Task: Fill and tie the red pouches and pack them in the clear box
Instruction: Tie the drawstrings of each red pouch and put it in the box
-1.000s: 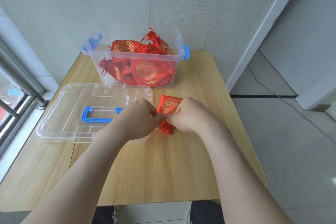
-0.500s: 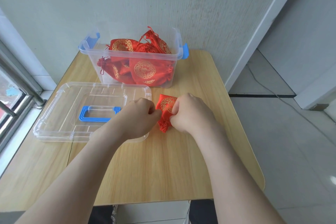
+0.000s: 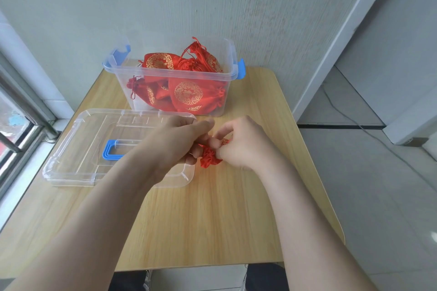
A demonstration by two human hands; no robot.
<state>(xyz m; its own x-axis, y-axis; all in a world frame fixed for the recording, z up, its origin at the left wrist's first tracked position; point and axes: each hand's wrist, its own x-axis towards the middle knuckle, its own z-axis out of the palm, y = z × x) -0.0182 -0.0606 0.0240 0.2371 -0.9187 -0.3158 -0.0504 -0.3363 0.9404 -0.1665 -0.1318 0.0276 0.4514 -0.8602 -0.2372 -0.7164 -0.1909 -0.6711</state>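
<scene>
Red satin pouch (image 3: pixel 209 159) with gold print is sitting crumpled and gathered near the middle of the light wooden table (image 3: pixel 212 220), caught between both hands in the head view. The left hand (image 3: pixel 179 142) is lying at nine o'clock of it, its fingers curling in and pinching the pouch's left side. The right hand (image 3: pixel 243 146) is lying at three o'clock, thumb and forefinger pinching the bunched neck. A cord may be running between the fingers, but blur is hiding it.

At twelve o'clock of the hands, the clear plastic box (image 3: pixel 165 72) with blue latches (image 3: pixel 241 72) is standing open by the wall, holding a heap of tied red pouches (image 3: pixel 189 95) with gold medallions. At nine o'clock, the clear plastic lid (image 3: pixel 78 149) with a blue handle (image 3: pixel 111 151) is lying flat, its right end passing under the left wrist.
</scene>
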